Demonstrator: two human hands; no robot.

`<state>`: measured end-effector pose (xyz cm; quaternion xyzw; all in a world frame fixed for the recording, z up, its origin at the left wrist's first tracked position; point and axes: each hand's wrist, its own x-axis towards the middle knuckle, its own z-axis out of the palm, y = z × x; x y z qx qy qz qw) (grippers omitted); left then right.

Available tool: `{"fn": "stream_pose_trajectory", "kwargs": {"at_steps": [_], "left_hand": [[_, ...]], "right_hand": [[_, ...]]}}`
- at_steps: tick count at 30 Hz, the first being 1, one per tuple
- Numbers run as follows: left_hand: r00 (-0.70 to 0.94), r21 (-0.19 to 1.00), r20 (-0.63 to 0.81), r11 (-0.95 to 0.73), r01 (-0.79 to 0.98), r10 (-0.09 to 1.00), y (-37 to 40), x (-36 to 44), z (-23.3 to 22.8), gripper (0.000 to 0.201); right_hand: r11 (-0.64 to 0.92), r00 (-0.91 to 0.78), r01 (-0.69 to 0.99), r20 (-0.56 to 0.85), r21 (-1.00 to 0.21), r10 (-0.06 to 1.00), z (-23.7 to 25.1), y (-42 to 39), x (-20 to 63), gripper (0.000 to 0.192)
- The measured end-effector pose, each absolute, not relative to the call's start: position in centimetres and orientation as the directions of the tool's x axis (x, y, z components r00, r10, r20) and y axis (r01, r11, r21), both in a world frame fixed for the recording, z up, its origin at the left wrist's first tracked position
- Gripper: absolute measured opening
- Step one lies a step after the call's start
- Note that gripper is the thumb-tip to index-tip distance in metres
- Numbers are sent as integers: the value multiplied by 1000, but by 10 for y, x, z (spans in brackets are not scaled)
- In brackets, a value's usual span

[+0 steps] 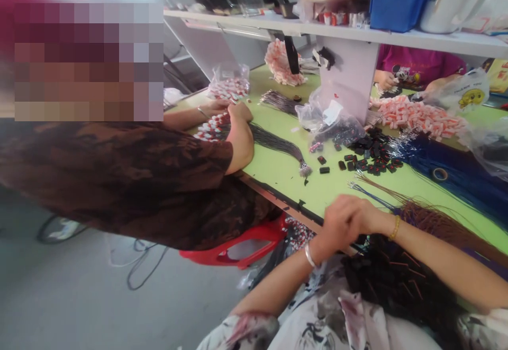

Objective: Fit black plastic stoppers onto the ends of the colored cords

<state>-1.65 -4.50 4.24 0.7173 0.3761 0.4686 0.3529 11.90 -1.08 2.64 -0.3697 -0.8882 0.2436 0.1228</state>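
My left hand (332, 229), a silver bracelet on its wrist, and my right hand (367, 216), a gold bracelet on its wrist, are pressed together at the near edge of the green table (286, 176). Their fingers are curled, and whatever is between them is hidden. Just below them, a heap of black parts with brown wires (392, 281) lies in my lap. A bundle of brown wires (431, 224) fans out to the right of my hands. Small black connectors (369, 156) lie scattered on the table beyond them.
A co-worker in a brown shirt leans in from the left, hands (238, 113) on red-and-white pieces, seated on a red stool (238, 247). Blue wires (456, 175), pink-white pieces (416, 118), plastic bags and a white shelf (357, 33) fill the table. Another person's hand (384, 80) works opposite.
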Motion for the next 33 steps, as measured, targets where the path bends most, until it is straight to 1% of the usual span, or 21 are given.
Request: {"fn": "stream_pose_trajectory", "kwargs": {"at_steps": [1, 2, 3, 5, 7, 10, 12, 14, 15, 17, 19, 21, 22, 23, 25, 26, 29, 31, 33], "left_hand": [[162, 856, 398, -429, 289, 903, -28, -26, 39, 25], [93, 834, 391, -395, 385, 916, -11, -36, 35, 26], [62, 792, 384, -363, 491, 921, 7, -46, 32, 28], [65, 659, 349, -294, 692, 935, 38, -61, 22, 31], [131, 522, 285, -269, 809, 949, 61, -69, 13, 33], [216, 372, 195, -276, 886, 957, 75, -70, 2, 28], [226, 310, 168, -269, 912, 960, 74, -67, 0, 22], [217, 305, 180, -264, 915, 959, 70, -66, 1, 19], [208, 337, 201, -267, 903, 957, 67, -67, 2, 20], [160, 477, 268, -276, 834, 950, 62, -70, 5, 24], [67, 677, 317, -275, 683, 946, 57, -74, 6, 29], [-30, 868, 273, -233, 438, 962, 54, -78, 6, 27], [-59, 936, 222, -196, 293, 973, 51, -79, 5, 25], [-71, 976, 167, -155, 152, 983, 48, -79, 5, 24], [-66, 994, 91, -95, -57, 994, 41, -78, 7, 26], [-62, 991, 76, -82, -110, 995, 37, -77, 8, 27], [-40, 985, 33, -39, -169, 999, 24, -71, 14, 30], [-6, 973, -41, 38, -227, 999, 16, -68, 16, 32], [30, 937, -137, 139, -320, 990, 10, -64, 16, 30]], "right_hand": [[612, -703, 607, 18, -508, 711, 26, -12, 118, 5], [620, -713, 618, -14, -484, 701, 26, -12, 117, 6], [631, -727, 629, -54, -453, 685, 28, -12, 116, 7], [656, -744, 647, -130, -388, 656, 31, -12, 116, 10], [669, -746, 657, -167, -348, 645, 36, -12, 117, 13], [660, -736, 667, -170, -347, 655, 42, -12, 117, 15], [637, -718, 680, -157, -363, 678, 44, -12, 118, 14], [600, -689, 695, -129, -396, 713, 43, -12, 119, 11], [578, -676, 694, -113, -429, 728, 42, -11, 120, 10], [526, -656, 667, -82, -527, 750, 38, -10, 122, 9], [457, -641, 606, -59, -652, 765, 33, -8, 123, 9], [373, -621, 531, -50, -761, 782, 27, -7, 123, 7], [333, -612, 495, -50, -802, 790, 25, -6, 123, 6], [296, -603, 464, -53, -835, 796, 24, -5, 123, 5], [233, -587, 429, -73, -873, 806, 23, -4, 123, 4], [205, -579, 423, -89, -883, 810, 24, -4, 122, 4], [131, -554, 399, -125, -908, 823, 28, -2, 123, 5], [96, -536, 366, -125, -926, 835, 31, -1, 124, 6], [81, -515, 339, -113, -937, 849, 32, -1, 125, 8]]}}
